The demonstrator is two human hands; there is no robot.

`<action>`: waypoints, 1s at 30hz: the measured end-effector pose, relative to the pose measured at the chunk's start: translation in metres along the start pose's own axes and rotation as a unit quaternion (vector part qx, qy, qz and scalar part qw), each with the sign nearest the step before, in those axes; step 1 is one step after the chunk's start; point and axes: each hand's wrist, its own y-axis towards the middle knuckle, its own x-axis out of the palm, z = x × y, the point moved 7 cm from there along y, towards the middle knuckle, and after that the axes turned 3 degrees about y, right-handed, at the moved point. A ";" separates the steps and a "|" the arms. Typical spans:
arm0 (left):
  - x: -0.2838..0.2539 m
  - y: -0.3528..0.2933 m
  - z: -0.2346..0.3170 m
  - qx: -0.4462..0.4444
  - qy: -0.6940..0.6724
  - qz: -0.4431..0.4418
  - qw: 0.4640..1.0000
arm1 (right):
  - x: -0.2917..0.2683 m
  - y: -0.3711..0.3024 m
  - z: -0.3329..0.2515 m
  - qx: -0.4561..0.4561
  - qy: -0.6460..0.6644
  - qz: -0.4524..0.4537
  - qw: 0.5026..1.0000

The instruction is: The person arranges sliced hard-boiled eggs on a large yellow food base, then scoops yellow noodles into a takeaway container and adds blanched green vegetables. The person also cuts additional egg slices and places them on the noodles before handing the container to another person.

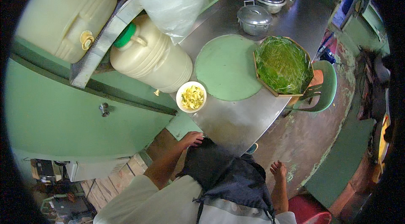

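My left hand rests with its fingers stretched out at the top of my dark apron, by the near end of a metal table. Off to the right, my right hand hangs over the floor, its fingers loosely bent and apart, holding nothing. A white bowl of pale yellow, chopped-looking food stands at the table's left edge, the nearest thing ahead of my left hand. Beyond it lies a round green board. An octagonal tray carries green leafy stuff under clear plastic film, partly overhanging the right edge.
Two lidded metal pots, one nearer and one farther, stand at the back. A cream barrel lies on its side at left, below a clear plastic bag. A green plastic chair adjoins the table's right side; a red stool is near me.
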 end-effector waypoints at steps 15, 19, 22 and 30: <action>0.021 0.070 -0.131 -0.054 -0.142 0.055 0.987 | -0.030 -0.052 -0.081 -0.010 -0.167 -0.016 0.986; 0.051 0.073 -0.132 -0.012 -0.113 0.096 0.989 | -0.049 -0.012 -0.112 -0.035 -0.153 -0.029 0.987; 0.104 0.060 -0.133 -0.015 -0.244 -0.005 0.970 | -0.069 0.021 -0.139 -0.052 -0.195 -0.070 0.977; 0.304 0.053 -0.086 -0.151 -0.093 0.078 0.981 | -0.264 0.063 -0.203 -0.015 -0.261 0.011 0.965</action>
